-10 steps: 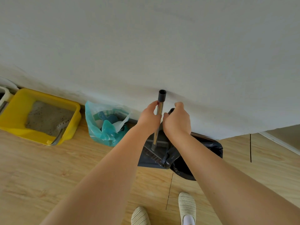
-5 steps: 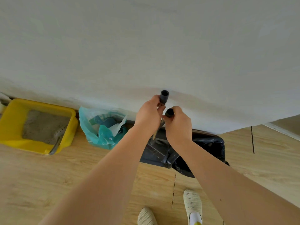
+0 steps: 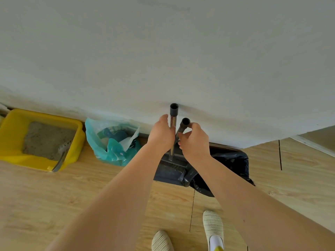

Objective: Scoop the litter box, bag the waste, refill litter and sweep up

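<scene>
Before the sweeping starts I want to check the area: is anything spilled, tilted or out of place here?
I see no spill on the wooden floor. One small oddity: the metal scoop lies in the yellow litter box, its handle poking over the front rim. Both hands hold the broom and dustpan handles normally.

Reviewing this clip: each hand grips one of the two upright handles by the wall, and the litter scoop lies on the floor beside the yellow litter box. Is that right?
Not quite. In the head view the litter scoop rests inside the yellow litter box, its head on the litter and its handle leaning over the front rim, not on the floor. The rest holds: the left hand grips the taller handle and the right hand the shorter handle.
</scene>
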